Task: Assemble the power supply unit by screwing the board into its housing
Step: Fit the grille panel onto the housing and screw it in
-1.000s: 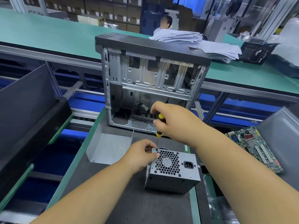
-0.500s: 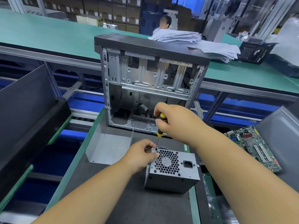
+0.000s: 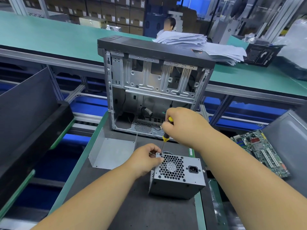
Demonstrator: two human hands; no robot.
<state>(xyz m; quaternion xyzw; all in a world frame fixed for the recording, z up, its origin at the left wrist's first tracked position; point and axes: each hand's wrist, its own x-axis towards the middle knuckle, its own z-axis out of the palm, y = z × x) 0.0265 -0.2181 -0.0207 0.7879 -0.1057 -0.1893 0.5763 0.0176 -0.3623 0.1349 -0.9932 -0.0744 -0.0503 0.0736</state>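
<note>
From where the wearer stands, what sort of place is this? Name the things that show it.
Most likely a computer assembly line in a factory: an open computer case on a long green-topped workbench, a loose circuit board, and stacked cartons behind.

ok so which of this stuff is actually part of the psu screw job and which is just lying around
In the job:
- power supply unit, standing on the dark mat
- screwdriver, tip at the unit's top left corner
- right hand, gripping the screwdriver
- left hand, holding the unit at that corner

Lying about:
- open computer case behind
- loose metal panel to the left
- green circuit board to the right
- paper stack
</note>
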